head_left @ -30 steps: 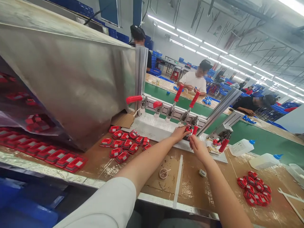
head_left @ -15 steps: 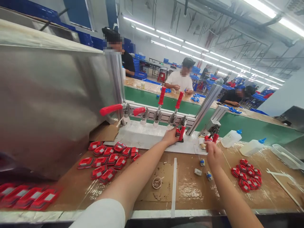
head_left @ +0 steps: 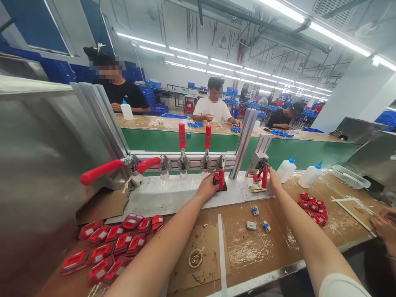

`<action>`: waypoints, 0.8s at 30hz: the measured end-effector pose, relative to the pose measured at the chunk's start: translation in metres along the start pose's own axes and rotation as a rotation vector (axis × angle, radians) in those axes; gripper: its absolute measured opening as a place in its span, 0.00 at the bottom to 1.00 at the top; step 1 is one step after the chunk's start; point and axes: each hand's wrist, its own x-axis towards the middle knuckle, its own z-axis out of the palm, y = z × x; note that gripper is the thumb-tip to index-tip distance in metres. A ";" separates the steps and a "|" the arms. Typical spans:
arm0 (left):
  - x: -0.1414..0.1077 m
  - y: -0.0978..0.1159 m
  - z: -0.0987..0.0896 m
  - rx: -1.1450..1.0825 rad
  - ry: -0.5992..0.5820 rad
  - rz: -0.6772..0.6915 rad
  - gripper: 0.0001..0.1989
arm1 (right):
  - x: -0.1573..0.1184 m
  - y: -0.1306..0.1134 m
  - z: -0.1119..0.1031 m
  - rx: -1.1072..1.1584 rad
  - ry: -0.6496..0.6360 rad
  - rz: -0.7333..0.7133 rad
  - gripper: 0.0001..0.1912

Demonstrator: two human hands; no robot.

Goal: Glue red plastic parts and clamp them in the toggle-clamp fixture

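Note:
My left hand [head_left: 208,186] is at the right end of the clamp row, its fingers closed on a small red and black part [head_left: 216,178]. Beside that part hangs the lowered red handle [head_left: 222,179] of a toggle clamp. My right hand [head_left: 274,180] is at the right side of a separate toggle clamp, whose red handle [head_left: 265,179] points down; its fingertips are partly hidden. Under this clamp a red piece [head_left: 257,178] sits on a pale, tape-wrapped block [head_left: 257,188]. Along the rail, two clamp handles [head_left: 182,136] stand upright and two [head_left: 102,171] stick out leftward.
Red cases [head_left: 102,251] lie at left, more [head_left: 314,208] at right. Small blue-and-white blocks [head_left: 266,226] and a cup [head_left: 196,258] are on the bench. Two bottles [head_left: 286,171] and a clear tray [head_left: 351,177] stand behind. Another person's hand [head_left: 385,225] is at the right edge.
My right hand has shifted from in front of the right clamp's handle to its right side. My left hand stays at the same red part. The view has swung right.

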 end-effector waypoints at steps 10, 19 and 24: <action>-0.002 0.002 -0.001 -0.073 0.006 -0.016 0.39 | -0.063 -0.073 -0.027 0.591 -0.028 -0.130 0.21; -0.001 -0.003 -0.004 -0.175 0.007 -0.045 0.35 | -0.017 -0.100 -0.019 0.423 0.116 -0.213 0.21; 0.001 -0.004 -0.004 -0.161 -0.013 -0.034 0.35 | -0.065 -0.032 0.003 0.175 0.051 -0.181 0.20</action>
